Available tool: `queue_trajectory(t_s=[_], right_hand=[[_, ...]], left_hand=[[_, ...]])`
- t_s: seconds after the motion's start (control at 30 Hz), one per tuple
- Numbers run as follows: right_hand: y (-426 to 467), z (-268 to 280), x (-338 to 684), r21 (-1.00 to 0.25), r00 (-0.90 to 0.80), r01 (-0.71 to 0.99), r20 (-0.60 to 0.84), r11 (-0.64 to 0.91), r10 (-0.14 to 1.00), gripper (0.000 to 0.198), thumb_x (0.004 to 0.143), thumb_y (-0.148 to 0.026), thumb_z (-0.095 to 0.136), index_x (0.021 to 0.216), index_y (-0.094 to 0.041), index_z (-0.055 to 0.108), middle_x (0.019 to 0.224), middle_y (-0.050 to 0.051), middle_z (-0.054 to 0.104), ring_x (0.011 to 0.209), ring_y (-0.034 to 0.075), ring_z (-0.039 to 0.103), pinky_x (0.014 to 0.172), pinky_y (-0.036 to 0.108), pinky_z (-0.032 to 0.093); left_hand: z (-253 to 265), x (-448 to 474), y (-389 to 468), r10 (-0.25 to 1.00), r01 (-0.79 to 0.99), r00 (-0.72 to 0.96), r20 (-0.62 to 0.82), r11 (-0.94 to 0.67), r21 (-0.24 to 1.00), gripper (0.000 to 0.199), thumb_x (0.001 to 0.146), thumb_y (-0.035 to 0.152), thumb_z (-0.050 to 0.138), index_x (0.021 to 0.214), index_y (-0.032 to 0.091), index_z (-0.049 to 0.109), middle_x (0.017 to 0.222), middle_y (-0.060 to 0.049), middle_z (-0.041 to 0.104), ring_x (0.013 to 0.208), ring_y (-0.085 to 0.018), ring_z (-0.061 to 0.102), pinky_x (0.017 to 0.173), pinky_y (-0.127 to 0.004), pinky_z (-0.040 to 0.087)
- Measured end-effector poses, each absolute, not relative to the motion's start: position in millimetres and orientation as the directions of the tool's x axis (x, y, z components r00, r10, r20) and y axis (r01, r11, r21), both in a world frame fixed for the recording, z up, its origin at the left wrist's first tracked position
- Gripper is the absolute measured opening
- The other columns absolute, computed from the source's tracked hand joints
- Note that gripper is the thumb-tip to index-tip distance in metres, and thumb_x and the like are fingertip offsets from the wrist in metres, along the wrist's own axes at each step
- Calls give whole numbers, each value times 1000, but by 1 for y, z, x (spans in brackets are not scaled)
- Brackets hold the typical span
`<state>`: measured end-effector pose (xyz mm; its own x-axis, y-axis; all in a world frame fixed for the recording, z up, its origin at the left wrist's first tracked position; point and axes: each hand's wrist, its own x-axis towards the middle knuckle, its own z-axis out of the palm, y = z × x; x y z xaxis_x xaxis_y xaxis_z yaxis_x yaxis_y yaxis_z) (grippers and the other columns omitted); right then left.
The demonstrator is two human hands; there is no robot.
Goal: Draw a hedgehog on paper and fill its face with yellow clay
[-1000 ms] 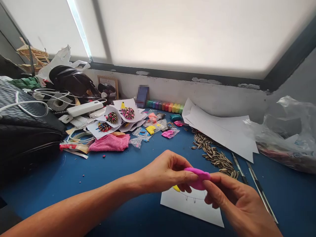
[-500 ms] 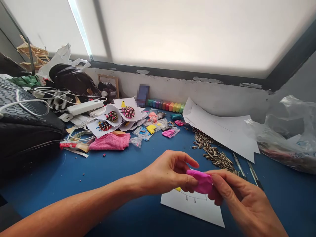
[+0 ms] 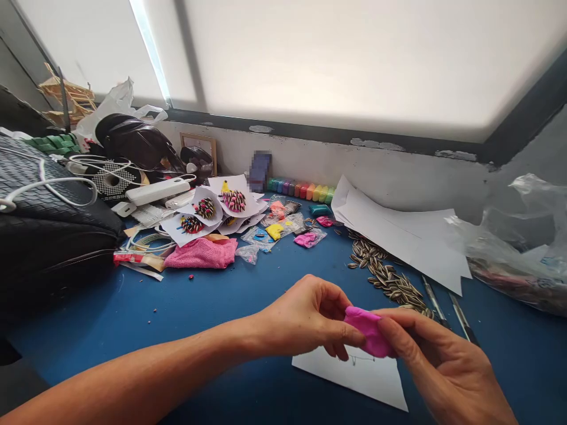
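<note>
A flattened lump of magenta modelling clay [image 3: 370, 333] is pinched between my two hands. My left hand [image 3: 312, 316] grips its left edge, thumb in front and fingers behind. The thumb and fingers of my right hand [image 3: 434, 351] press on its right side. Below the clay lies a white sheet of paper [image 3: 354, 378] with a thin drawn line on it; my hands cover its upper part. To the right of the clay, behind my right hand, is a pile of striped sunflower seeds [image 3: 394, 283].
Two pen-like tools [image 3: 463, 319] lie right of the seeds, near a stack of white paper [image 3: 398, 230] and a plastic bag [image 3: 518, 254]. Small clay packets [image 3: 308, 238], a pink cloth [image 3: 201, 252] and seed-covered figures on paper [image 3: 233, 200] sit further back. A black bag [image 3: 53, 236] stands left.
My fingers have shifted on the clay, which now looks more tilted down to the right. My left hand has moved slightly right, covering the yellow spot on the paper. The whole view has shifted slightly.
</note>
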<state>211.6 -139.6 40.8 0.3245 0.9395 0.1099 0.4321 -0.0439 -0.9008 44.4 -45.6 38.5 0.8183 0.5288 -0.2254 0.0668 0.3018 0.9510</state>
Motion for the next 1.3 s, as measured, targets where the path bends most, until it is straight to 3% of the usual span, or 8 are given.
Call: queue_trajectory(t_s=[0.13,0.4,0.53,0.77,0.93,1.07,1.3], right_hand=[[-139,36,212,-894,258,447,106,-21,960,31,74,-52,72,96,-30,77,87,3,75,75,20,70,66,26,58],[-138,34,217,-847,179,530,171,51,969,23,85,-48,63,86,-28,75,65,-1,67,59,14,63,58,21,54],[-140,35,215,-852,214,522,179,43,960,27,83,-48,65,101,-30,74,80,1,73,68,16,68,62,22,56],[-141,38,204,-891,262,452,174,39,949,25,83,-50,63,81,-27,72,60,-1,63,52,12,56,53,21,51],[-139,37,214,-859,156,511,124,28,980,31,88,-51,57,85,-26,74,65,0,67,54,13,61,51,19,52],[-139,39,218,-874,263,485,110,-33,958,38,83,-56,60,104,-27,73,86,3,74,73,18,71,62,22,57],[-142,47,203,-887,267,459,91,-44,960,30,87,-50,58,73,-26,70,61,-2,65,58,12,60,60,18,50]], left_hand=[[39,44,-48,507,71,833,-223,302,951,36,68,41,81,79,10,65,73,-4,66,61,-10,58,63,-25,49],[35,46,-47,520,75,828,-209,268,961,35,70,39,79,88,11,67,79,-7,69,61,-12,62,59,-25,48],[35,45,-47,517,69,834,-192,248,966,32,76,38,73,90,9,70,83,-9,70,62,-12,59,60,-25,47],[35,45,-53,509,141,836,-207,166,976,30,77,40,72,89,12,69,69,-1,63,58,-10,57,53,-20,43],[37,43,-54,531,201,817,-226,106,974,32,77,44,73,86,14,66,58,3,56,54,-9,56,48,-16,38],[35,45,-50,531,139,820,-215,179,974,41,74,51,74,85,13,65,69,0,61,53,-8,56,50,-19,42],[35,46,-52,514,143,830,-215,176,974,38,75,38,75,105,15,67,87,-5,69,66,-12,61,58,-21,46]])
